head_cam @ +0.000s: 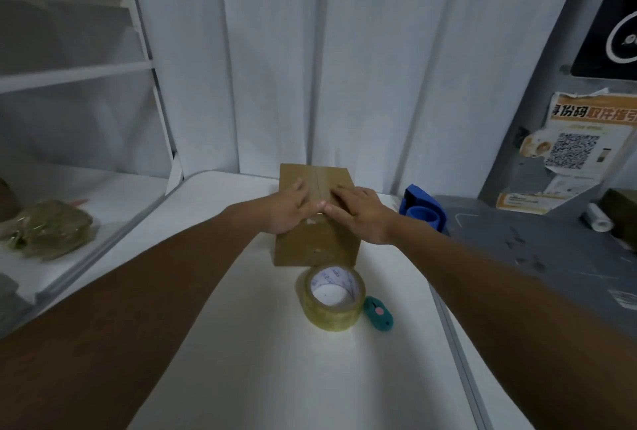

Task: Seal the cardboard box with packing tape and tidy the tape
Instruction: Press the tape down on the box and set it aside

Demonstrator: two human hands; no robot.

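Box (pixel 315 243) mid-table (pixel 241 360), tape roll (pixel 331 297) in front (cutter (pixel 378 313) just right of it), dispenser (pixel 424 207) to box's right.

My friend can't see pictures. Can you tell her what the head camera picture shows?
Two bare hands, left hand and right hand, press flat on a cardboard box on a white table. A tape roll and a small teal cutter sit nearer the camera.

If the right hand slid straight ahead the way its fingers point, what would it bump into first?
Probably the left hand. The right hand lies flat on the box, fingers pointing left across the taped seam, fingertips almost meeting already.
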